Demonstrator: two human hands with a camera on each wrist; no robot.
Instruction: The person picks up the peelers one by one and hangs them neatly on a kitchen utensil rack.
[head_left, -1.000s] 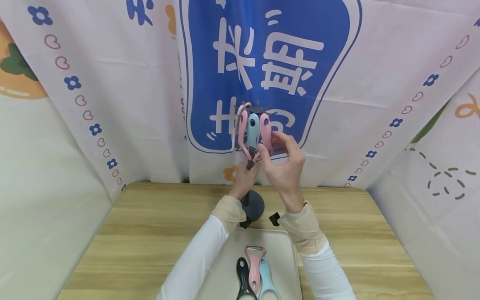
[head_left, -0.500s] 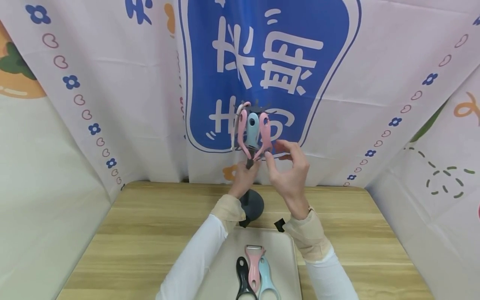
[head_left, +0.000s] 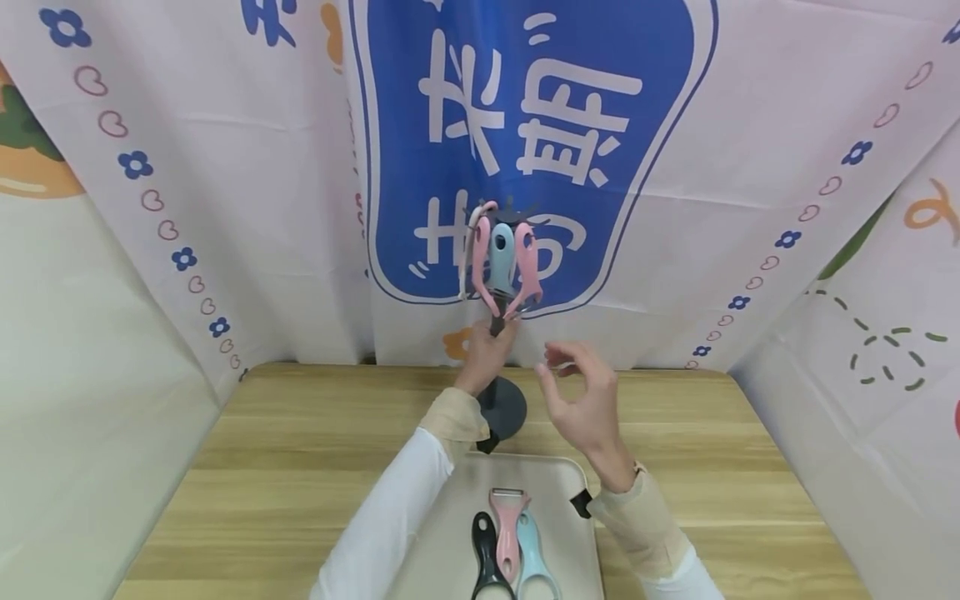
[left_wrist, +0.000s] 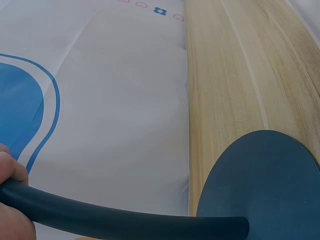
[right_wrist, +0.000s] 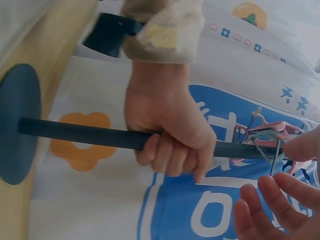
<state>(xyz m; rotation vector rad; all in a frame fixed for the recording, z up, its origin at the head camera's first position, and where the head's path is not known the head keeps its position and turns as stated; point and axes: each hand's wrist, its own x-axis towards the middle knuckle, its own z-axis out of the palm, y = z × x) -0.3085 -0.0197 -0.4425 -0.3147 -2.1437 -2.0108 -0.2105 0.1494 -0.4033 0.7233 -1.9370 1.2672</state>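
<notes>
Head view, left side: printed cloth [head_left: 300, 217] hangs behind the wooden bench [head_left: 285, 475], and a white sleeve [head_left: 382, 508] slants in over it. At the middle, I see the left-hand grip [head_left: 483, 360] closed round the pole [right_wrist: 85, 134] of a dark stand [head_left: 512, 410], whose round base rests on the bench; from the right wrist, its fingers show curled about that pole. Above it, at the stand's top, hang a pale tool [head_left: 465, 260], the left pink tool [head_left: 477, 262], a hung blue tool [head_left: 501, 267] and the right pink tool [head_left: 528, 268]. In front of the base, a tray [head_left: 543, 477] holds a black tool [head_left: 486, 546], a pink peeler [head_left: 507, 537] and a blue tool [head_left: 529, 542], close together; the outer two run out of view. Rightmost, the right-hand grip [head_left: 585, 400] is in the air, below and apart from the hung tools, fingers loosely bent, thumb away from them. A black tab [head_left: 581, 502] shows at its cuff [head_left: 641, 521].
</notes>
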